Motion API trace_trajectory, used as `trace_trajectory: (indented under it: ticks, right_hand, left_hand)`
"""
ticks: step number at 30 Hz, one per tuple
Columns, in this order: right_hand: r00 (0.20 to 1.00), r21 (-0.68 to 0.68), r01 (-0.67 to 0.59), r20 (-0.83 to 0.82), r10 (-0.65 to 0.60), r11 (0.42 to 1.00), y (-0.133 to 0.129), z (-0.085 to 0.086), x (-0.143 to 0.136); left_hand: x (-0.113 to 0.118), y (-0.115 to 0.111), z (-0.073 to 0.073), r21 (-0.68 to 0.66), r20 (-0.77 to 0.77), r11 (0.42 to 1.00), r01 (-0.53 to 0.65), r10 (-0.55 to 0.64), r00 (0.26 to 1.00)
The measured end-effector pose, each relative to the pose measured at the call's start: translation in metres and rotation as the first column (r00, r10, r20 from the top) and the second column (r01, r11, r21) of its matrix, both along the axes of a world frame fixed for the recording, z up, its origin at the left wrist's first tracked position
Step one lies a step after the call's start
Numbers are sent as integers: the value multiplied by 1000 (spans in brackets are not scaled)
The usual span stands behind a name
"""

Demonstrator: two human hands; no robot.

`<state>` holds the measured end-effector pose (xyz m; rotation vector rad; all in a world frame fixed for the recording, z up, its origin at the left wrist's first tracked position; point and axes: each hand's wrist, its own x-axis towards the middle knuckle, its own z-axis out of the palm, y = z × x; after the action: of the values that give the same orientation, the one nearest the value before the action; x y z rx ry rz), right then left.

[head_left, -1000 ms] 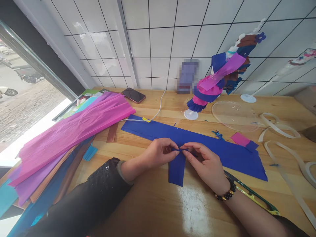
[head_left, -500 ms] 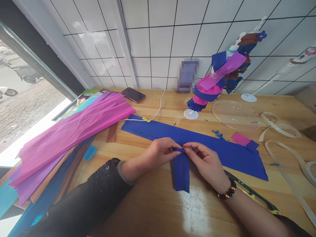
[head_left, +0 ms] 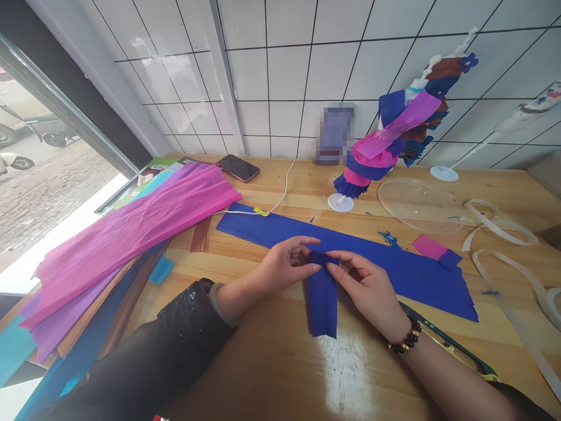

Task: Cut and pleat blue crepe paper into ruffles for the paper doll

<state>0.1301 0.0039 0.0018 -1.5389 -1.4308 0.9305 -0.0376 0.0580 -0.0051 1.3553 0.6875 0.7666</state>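
Note:
A short strip of blue crepe paper (head_left: pixel 323 304) hangs down from between my hands, its top edge folded over. My right hand (head_left: pixel 368 286), with a beaded bracelet at the wrist, pinches the strip's upper right corner between thumb and fingers. At the upper left edge my left hand (head_left: pixel 284 266) holds the strip with thumb and curled fingers, while its index finger is raised off the paper. Behind both hands a long blue crepe paper sheet (head_left: pixel 421 272) lies flat on the wooden table (head_left: pixel 263 362).
Pink crepe paper (head_left: pixel 144 222) tops a coloured pile at left. A phone (head_left: pixel 239 168) and white cable (head_left: pixel 286 190) lie near the wall. Paper-covered figures stand on white bases (head_left: pixel 340 203). Green-handled scissors (head_left: pixel 456 339) are beside my right forearm; white ribbon (head_left: pixel 517 298) curls at right.
My left index finger has lifted away from the pinch, and the strip's folded top now shows wider between my hands. My right hand stays almost in place.

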Motion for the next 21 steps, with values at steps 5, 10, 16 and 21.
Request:
trace_trajectory:
  ticks: [5, 10, 16, 21]
  right_hand:
    - [1000, -18, -8, 6, 8, 1000, -1, 2, -1]
    - [996, 17, 2, -86, 0, 1000, 0, 0, 0]
    - [915, -27, 79, -395, -84, 996, 5, -4, 3]
    - [835, -73, 98, -536, -122, 993, 7, -5, 4]
  left_hand:
    - [-1, -3, 4, 61, -64, 997, 40, -36, 997]
    - [-3, -4, 10, 90, -103, 989, 118, -109, 989]
    - [-8, 1, 13, 3, -18, 984, 180, -180, 984]
    - [-14, 4, 18, -84, 16, 967, 239, -239, 971]
